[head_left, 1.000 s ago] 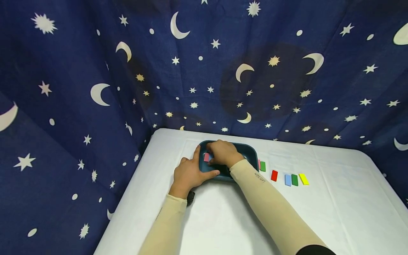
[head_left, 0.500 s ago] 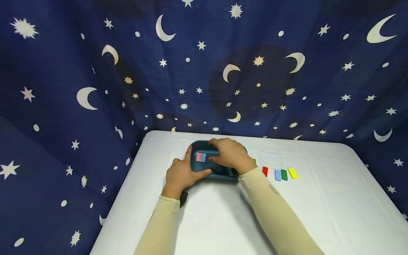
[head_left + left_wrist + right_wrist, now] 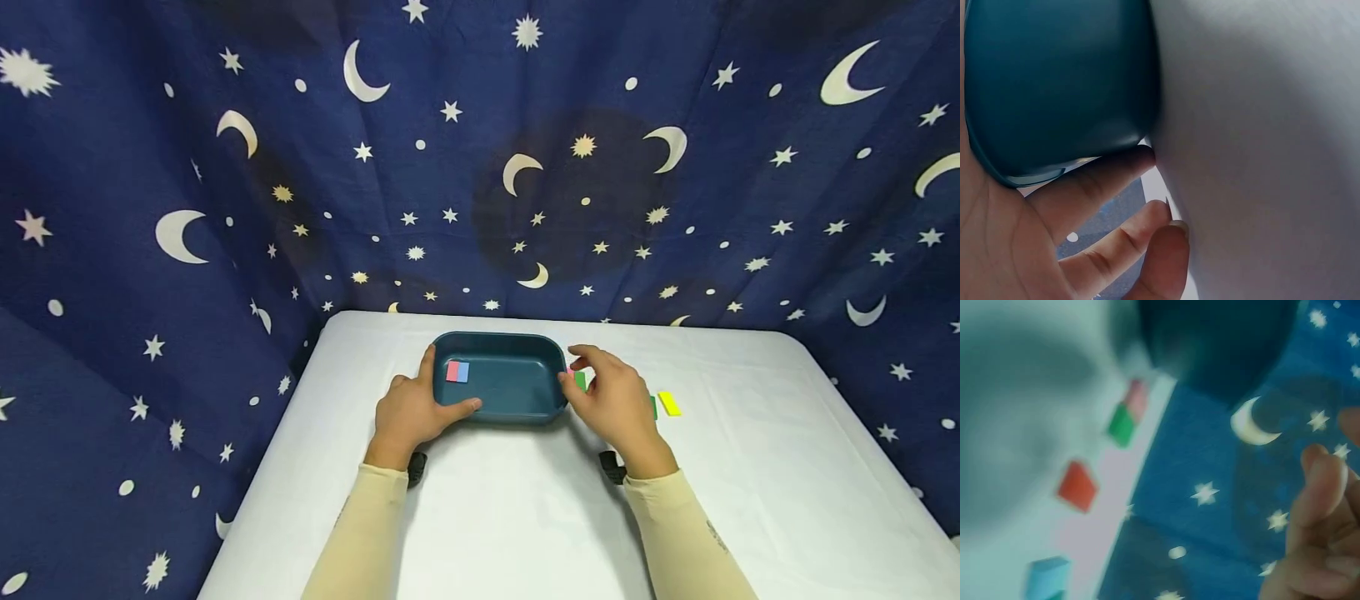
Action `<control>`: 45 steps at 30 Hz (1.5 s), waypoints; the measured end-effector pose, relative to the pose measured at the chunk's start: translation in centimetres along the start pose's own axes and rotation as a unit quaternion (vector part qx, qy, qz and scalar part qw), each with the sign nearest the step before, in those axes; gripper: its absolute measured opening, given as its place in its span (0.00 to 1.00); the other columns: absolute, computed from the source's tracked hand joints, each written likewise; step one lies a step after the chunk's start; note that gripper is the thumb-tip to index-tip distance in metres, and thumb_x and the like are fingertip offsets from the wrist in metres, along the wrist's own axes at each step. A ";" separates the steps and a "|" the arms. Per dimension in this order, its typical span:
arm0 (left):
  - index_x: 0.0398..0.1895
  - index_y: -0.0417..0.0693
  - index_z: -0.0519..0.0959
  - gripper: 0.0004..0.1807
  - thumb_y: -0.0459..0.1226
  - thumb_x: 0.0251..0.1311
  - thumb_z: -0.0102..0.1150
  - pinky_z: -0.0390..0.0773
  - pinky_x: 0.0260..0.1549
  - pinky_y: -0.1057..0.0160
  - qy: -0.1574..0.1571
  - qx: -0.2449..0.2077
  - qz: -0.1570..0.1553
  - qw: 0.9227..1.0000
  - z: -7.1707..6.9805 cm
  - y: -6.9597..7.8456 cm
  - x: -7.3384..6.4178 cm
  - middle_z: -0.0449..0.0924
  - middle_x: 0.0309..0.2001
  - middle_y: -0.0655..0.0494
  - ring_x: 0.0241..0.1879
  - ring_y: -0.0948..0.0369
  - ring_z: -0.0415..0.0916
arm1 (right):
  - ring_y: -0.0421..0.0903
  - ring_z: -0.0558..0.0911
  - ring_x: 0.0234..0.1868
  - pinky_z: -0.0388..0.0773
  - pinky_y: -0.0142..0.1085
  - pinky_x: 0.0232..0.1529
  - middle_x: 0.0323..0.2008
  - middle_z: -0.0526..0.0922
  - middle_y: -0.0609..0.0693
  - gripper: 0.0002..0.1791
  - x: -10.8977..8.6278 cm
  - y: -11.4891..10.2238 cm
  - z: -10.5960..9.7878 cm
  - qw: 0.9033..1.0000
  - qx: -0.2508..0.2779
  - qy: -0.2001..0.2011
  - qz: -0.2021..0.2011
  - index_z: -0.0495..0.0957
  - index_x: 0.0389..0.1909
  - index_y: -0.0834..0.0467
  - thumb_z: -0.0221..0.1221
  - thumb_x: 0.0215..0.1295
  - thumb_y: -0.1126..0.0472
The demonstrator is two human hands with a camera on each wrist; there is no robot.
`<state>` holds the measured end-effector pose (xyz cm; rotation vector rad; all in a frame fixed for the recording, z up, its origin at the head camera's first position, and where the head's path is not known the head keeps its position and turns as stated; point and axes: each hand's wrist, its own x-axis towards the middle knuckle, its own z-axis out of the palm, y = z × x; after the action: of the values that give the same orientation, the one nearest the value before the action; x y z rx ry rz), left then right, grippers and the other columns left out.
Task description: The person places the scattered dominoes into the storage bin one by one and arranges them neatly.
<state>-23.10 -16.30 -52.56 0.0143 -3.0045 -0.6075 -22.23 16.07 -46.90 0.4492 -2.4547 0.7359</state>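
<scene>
Head view: teal tray (image 3: 517, 400) at centre of frame on white worktop (image 3: 525, 517). Left hand (image 3: 408, 410) grips tray's left rim, thumb along near edge, index finger up the left side. Pink block (image 3: 452, 371) and blue block (image 3: 462, 372) side by side, touching, in tray's upper-left corner. Right hand (image 3: 615, 400) just right of tray, fingers loosely curled, holding nothing, above the row of blocks. Pink/green block pair (image 3: 578, 380) peeking out beside its fingertips, just right of tray. Green block (image 3: 654, 407) and yellow block (image 3: 669, 403) further right.

Left wrist view: tray (image 3: 1054, 81) fills upper left, fingers (image 3: 1097, 181) wrapped under its rounded corner, worktop (image 3: 1260, 137) on the right.

Right wrist view: blurred. Tray (image 3: 1216, 337) at top, pink-green pair (image 3: 1127, 414) below it, red block (image 3: 1077, 486) and light blue block (image 3: 1044, 575) toward lower left. Fingers (image 3: 1319, 487) at right edge, relaxed, empty.
</scene>
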 end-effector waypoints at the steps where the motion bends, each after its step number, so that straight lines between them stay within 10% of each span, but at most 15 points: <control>1: 0.88 0.65 0.45 0.78 0.94 0.32 0.40 0.76 0.23 0.51 0.000 -0.001 0.002 1.000 0.0 0.0 0.0 0.79 0.36 0.46 0.46 0.51 0.79 | 0.38 0.74 0.20 0.70 0.38 0.22 0.37 0.88 0.45 0.20 -0.4 0.7 0.1 1.000 0.003 0.016 0.012 0.85 0.55 0.54 0.72 0.62 0.58; 16: 0.88 0.64 0.45 0.77 0.93 0.35 0.42 0.78 0.25 0.49 -0.001 -0.003 0.006 1.000 0.1 0.1 -0.5 0.81 0.37 0.46 0.49 0.50 0.79 | 0.43 0.82 0.24 0.75 0.42 0.28 0.39 0.90 0.48 0.17 -3.6 7.2 0.7 0.974 0.014 0.030 0.226 0.85 0.54 0.55 0.68 0.66 0.56; 24: 0.88 0.64 0.44 0.76 0.92 0.36 0.42 0.80 0.28 0.46 -0.005 0.001 0.005 1.000 0.1 0.0 -0.4 0.82 0.41 0.43 0.49 0.48 0.79 | 0.47 0.75 0.24 0.70 0.42 0.29 0.45 0.90 0.53 0.21 -3.7 8.0 0.0 0.971 0.009 -0.011 0.237 0.83 0.56 0.56 0.65 0.60 0.65; 45: 0.88 0.64 0.44 0.76 0.92 0.36 0.41 0.80 0.28 0.45 -0.006 0.008 0.005 1.000 -0.1 0.1 -0.2 0.82 0.44 0.39 0.50 0.47 0.80 | 0.61 0.78 0.64 0.70 0.62 0.65 0.62 0.82 0.57 0.36 -3.6 8.7 0.2 0.951 -0.005 -0.195 0.240 0.76 0.68 0.54 0.65 0.53 0.65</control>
<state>-22.92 -16.23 -52.43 -0.0020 -3.0193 -0.5841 -23.31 23.47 -52.69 -0.0268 -2.9887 0.8920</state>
